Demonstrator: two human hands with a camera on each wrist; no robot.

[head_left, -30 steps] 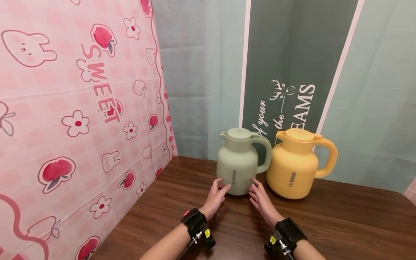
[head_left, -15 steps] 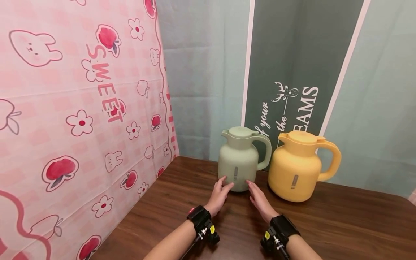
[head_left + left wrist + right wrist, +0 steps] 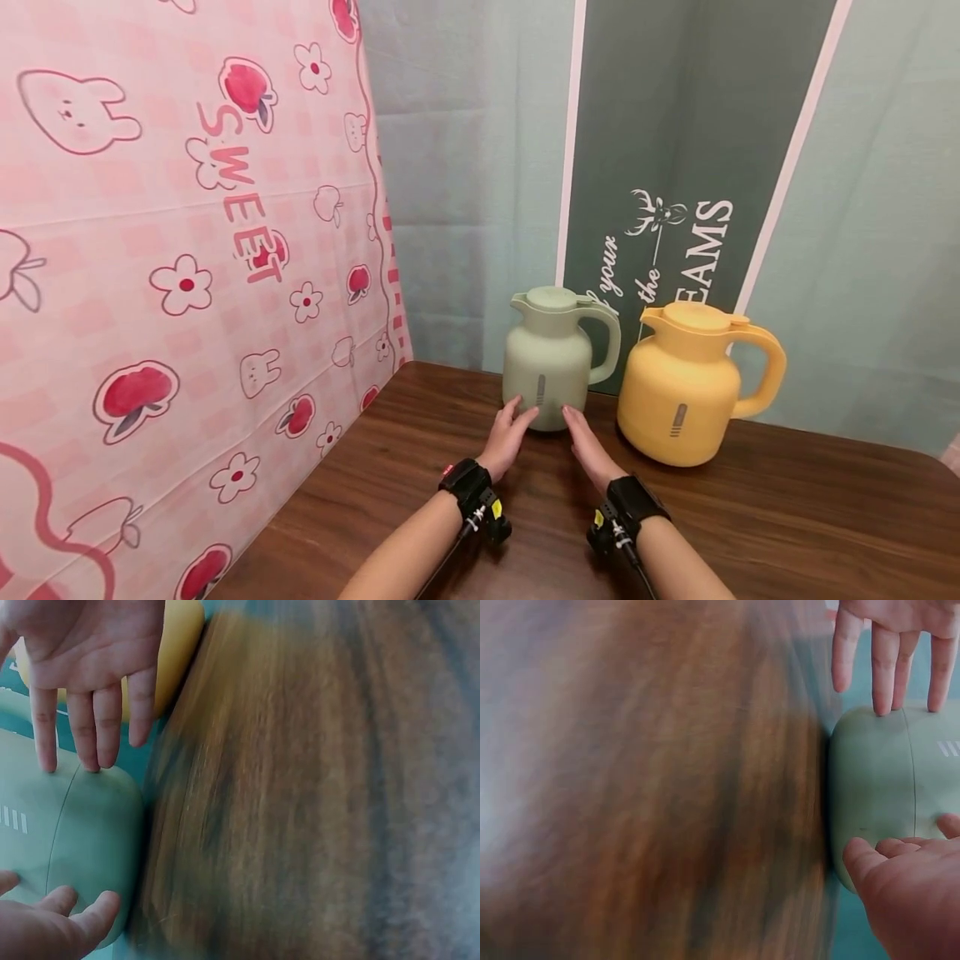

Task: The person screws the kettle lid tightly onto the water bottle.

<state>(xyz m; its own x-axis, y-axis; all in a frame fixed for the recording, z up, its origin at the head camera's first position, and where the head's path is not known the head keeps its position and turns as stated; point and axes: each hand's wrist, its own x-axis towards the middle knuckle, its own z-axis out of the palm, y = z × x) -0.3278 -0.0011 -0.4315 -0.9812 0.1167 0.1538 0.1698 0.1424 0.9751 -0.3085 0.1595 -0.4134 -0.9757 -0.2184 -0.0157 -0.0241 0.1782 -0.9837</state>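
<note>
A pale green jug [image 3: 550,358] with a lid, spout and loop handle stands upright near the back of the wooden table. My left hand [image 3: 507,435] touches the lower left of its body, and my right hand [image 3: 587,443] reaches the lower right front. In the left wrist view, straight fingertips of the right hand [image 3: 101,682] press the jug's side. Fingertips of the left hand [image 3: 900,652] meet its other side in the right wrist view. Neither hand wraps round the jug.
To the right stands a yellow jug [image 3: 678,383] of the same shape, its handle pointing right. A grey-green curtain [image 3: 442,208] hangs behind the brown table [image 3: 825,517]. On the left, a pink printed cloth [image 3: 202,350] borders the table edge.
The green jug has slid back toward the curtain, widening its gap from the yellow jug. Both hands have moved forward with it and closer together. The view has shifted slightly.
</note>
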